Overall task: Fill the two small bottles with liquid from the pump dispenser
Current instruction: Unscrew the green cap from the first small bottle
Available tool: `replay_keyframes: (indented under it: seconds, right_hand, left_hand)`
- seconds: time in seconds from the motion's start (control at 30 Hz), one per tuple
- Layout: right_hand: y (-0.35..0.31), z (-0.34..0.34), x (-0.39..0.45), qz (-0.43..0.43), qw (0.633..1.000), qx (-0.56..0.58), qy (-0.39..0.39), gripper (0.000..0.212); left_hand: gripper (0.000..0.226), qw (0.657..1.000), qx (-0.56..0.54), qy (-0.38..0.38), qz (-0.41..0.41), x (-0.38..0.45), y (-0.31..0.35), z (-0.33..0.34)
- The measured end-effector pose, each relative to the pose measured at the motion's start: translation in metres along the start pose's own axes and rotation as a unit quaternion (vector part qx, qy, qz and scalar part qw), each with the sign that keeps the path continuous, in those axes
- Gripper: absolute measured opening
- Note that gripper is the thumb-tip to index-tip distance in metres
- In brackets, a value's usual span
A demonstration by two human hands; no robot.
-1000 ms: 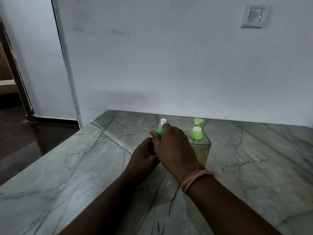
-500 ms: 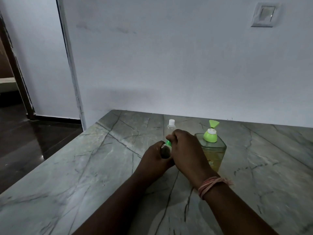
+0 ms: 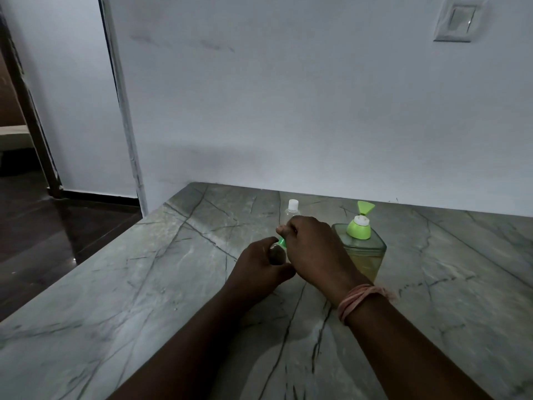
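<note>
— Both hands sit nearer the dispenser [image 3: 362, 249] than a second ago, same clasp?
— Yes. Left hand [image 3: 259, 267] wraps the near bottle [image 3: 277, 251]; right hand [image 3: 311, 246] pinches its green cap [image 3: 282, 243] from above.
— Axis?
— Roughly upright, cap end up, mid-slab [image 3: 173, 284].
— And the other bottle [image 3: 292, 210]?
— Upright, capped, just behind, toward the far edge. Spout points away.

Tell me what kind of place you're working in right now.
Probably a room in a home: a grey veined stone counter against a plain white wall with a wall switch, and a doorway at left opening onto a dark glossy floor.
</note>
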State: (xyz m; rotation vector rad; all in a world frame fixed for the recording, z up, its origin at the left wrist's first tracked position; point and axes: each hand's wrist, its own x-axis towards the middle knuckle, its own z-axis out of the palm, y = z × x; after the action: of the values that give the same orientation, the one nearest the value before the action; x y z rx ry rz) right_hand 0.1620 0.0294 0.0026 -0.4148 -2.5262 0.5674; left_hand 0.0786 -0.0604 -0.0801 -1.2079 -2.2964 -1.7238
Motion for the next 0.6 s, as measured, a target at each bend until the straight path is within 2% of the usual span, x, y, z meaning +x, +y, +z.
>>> replay_keyframes:
  seconds: [0.13, 0.33, 0.4, 0.5, 0.6]
  right_hand:
    - [0.002, -0.009, -0.004, -0.075, 0.996, 0.024, -0.038, 0.009]
    - [0.01, -0.024, -0.015, -0.12, 0.986, 0.075, -0.091, 0.025]
    - [0.012, -0.02, -0.015, -0.086, 0.991, 0.073, -0.076, 0.024]
    - [0.01, -0.009, -0.011, -0.022, 1.0, 0.01, 0.006, 0.034]
    - [0.006, -0.003, -0.014, -0.042, 0.997, 0.006, 0.059, 0.034]
  left_hand:
    - [0.023, 0.998, -0.057, 0.002, 0.001, 0.005, -0.006, -0.001]
    - [0.021, 0.997, -0.063, -0.046, -0.003, 0.003, 0.0, -0.009]
    - [0.021, 0.997, -0.047, -0.049, 0.024, 0.001, 0.003, -0.01]
    - [0.032, 0.998, -0.038, -0.022, 0.044, -0.001, 0.003, -0.011]
    - [0.033, 0.997, -0.028, 0.019, 0.064, -0.001, 0.003, -0.016]
